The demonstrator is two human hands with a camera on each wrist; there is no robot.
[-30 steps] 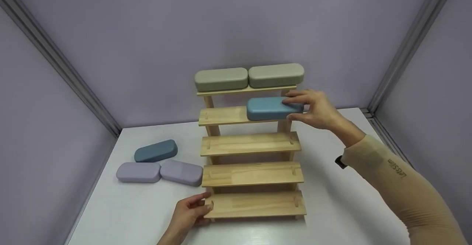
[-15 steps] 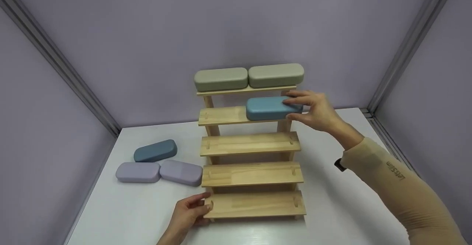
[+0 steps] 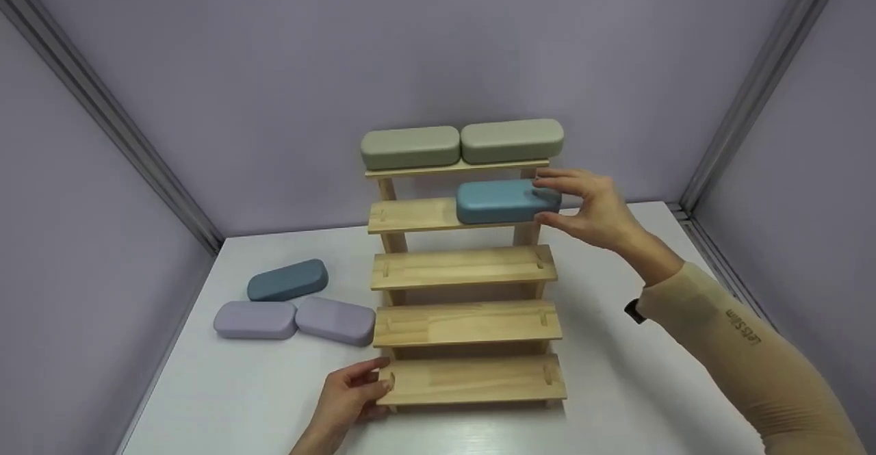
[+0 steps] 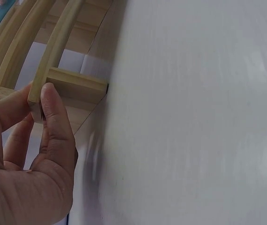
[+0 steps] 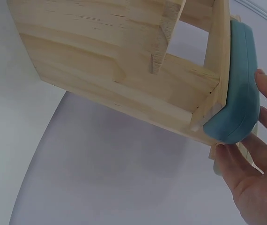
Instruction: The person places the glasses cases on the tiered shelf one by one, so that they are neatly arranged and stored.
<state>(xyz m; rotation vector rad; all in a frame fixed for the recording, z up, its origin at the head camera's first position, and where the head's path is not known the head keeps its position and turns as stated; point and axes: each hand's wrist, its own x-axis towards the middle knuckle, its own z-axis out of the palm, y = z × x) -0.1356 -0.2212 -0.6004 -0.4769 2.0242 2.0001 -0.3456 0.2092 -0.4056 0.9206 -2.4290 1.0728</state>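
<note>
A light-blue glasses case (image 3: 496, 202) lies on the right half of the second shelf from the top of a stepped wooden rack (image 3: 465, 267). My right hand (image 3: 592, 209) is around its right end, thumb at the front edge and fingers raised a little off the lid, their shadow falling on it. In the right wrist view, the blue case (image 5: 241, 84) sits on the shelf with the fingers spread loosely beside it. My left hand (image 3: 345, 397) pinches the left end of the lowest shelf; the left wrist view shows thumb and fingers gripping that board (image 4: 54, 61).
Two grey-green cases (image 3: 410, 147) stand side by side on the top shelf. On the white table (image 3: 260, 386), left of the rack, lie a darker blue case (image 3: 289, 280) and two lilac cases (image 3: 256, 319). Grey-lilac walls (image 3: 438, 44) enclose the table behind and at both sides.
The right hand's fingers have lifted slightly from the blue case's lid, and the hand has shifted a little to the right. The case and the left hand stay almost in place.
</note>
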